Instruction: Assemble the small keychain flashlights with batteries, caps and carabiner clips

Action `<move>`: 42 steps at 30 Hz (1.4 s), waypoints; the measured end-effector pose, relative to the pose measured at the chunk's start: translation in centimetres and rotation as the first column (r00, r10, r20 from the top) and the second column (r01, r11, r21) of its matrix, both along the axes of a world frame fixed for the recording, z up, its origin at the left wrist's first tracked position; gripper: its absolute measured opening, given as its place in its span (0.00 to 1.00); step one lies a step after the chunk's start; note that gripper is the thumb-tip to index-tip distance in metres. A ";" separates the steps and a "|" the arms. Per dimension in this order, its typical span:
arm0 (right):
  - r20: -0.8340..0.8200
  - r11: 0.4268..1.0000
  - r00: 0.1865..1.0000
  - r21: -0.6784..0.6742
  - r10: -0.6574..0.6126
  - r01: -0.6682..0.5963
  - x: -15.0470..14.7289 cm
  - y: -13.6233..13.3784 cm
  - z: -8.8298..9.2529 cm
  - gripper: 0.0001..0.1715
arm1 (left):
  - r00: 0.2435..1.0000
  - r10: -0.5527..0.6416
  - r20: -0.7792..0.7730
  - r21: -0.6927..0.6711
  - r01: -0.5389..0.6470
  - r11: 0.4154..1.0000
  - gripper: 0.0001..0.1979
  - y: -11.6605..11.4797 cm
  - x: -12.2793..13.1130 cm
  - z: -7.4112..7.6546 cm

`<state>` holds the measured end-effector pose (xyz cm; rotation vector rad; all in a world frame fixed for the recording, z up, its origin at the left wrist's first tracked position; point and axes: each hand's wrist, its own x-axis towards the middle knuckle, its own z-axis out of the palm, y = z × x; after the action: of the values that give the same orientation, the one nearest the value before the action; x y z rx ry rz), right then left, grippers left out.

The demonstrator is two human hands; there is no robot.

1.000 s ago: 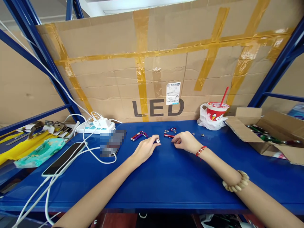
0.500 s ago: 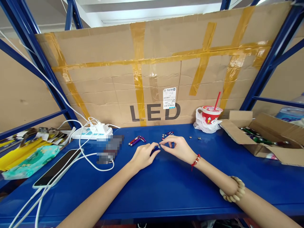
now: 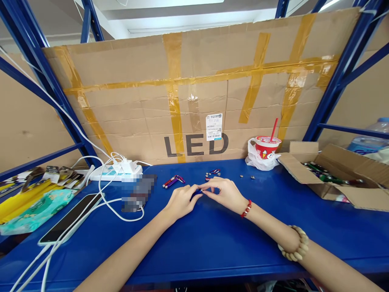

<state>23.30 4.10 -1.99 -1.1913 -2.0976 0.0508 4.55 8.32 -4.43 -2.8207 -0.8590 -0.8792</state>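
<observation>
My left hand (image 3: 184, 200) and my right hand (image 3: 223, 194) meet fingertip to fingertip above the blue shelf (image 3: 194, 251). Both are pinched on something very small, partly hidden by the fingers; a pale speck shows between them, too tiny to name. Left of the hands lie several slim red and purple metallic tubes (image 3: 173, 181). Behind my right hand are more small coloured pieces (image 3: 215, 171) and a few tiny silvery button-like discs (image 3: 207, 174). Two more small silvery pieces (image 3: 252, 177) lie farther right.
An open cardboard box (image 3: 323, 186) of dark metallic tubes stands right. A red cup (image 3: 266, 147) in a white bag is at the back. Left are a power strip (image 3: 117, 172), a phone (image 3: 69, 219), white cables and yellow packets (image 3: 36, 200). Cardboard (image 3: 136, 113) walls the back.
My hands have drawn closer, the fingertips now touching around the small piece, which showed between them before. The view has shifted slightly.
</observation>
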 end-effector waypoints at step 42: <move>0.505 0.579 0.619 -0.257 -0.601 0.773 9.5 3.3 0.4 0.09 | 0.999 0.039 0.011 -0.011 -0.039 0.999 0.10 0.2 0.0 0.2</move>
<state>32.81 7.43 -1.58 -2.4474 -1.7706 -0.0622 4.53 8.56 -4.26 -2.8010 -0.9193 -0.8882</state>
